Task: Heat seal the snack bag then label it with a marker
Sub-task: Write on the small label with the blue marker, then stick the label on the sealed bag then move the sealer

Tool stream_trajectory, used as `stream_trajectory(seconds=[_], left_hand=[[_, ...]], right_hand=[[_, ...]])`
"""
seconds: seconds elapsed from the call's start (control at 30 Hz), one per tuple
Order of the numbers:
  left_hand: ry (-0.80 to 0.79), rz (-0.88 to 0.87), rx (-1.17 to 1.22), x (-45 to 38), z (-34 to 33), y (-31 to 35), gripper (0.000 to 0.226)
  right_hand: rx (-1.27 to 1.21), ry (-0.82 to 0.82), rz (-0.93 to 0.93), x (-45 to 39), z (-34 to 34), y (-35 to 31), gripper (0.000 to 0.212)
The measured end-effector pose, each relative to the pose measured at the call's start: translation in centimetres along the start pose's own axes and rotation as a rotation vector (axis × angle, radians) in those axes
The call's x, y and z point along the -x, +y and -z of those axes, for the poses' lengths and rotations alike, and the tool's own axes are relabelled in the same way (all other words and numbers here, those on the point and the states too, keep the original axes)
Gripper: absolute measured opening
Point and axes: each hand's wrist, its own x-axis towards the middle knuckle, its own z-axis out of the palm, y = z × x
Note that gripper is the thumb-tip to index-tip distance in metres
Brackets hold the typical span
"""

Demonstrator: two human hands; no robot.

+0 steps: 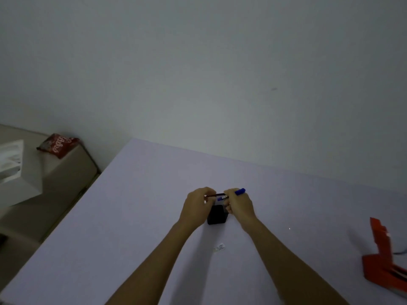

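Two hands over one black holder: left hand [199, 200] pinches a dark pen [217, 195], right hand [239, 203] grips one blue marker [240, 191].

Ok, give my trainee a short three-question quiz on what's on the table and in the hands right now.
1. True or false: the red snack bag lies on the table.
2. Which hand holds the blue marker? A left B right
3. Fill in: the black box sits ___ the two hands.

Key: 1 false, it lies on the beige surface to the left. 2 B, the right hand. 3 between; the left hand is beside it.
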Motion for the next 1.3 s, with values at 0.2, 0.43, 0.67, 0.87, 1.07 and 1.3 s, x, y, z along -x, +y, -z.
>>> stream_trajectory(seconds=[0.2,0.43,0.67,0.87,1.07,1.3], left_hand=[[-0.052,0.127,-0.046,-0.3,-4.0,-3.4,0.023],[-0.066,0.207,-0.058,0.0,-6.2,-4.5,0.025],[-0.043,0.172,-0.073,-0.2,-6.8,-4.9,0.019],[-0.023,0.186,-0.078,1.1,-7.4,-6.0,0.012],[-0.073,0.277,-0.111,2.8,-9.3,-8.8,0.014],[-0.133,0.319,-0.149,3.9,-10.8,-10.3,0.023]], right_hand=[[0.081,-0.02,0.021,-2.9,-0.1,3.9,0.005],[0.204,-0.086,0.043,-5.1,-0.4,5.8,0.005],[0.153,0.105,0.14,-4.0,0.0,4.9,0.035],[0.307,0.086,0.133,-2.0,1.2,10.2,0.003],[0.573,-0.246,0.067,-3.3,0.3,14.7,0.025],[0.686,-0.284,0.119,-3.9,-0.9,15.6,0.024]])
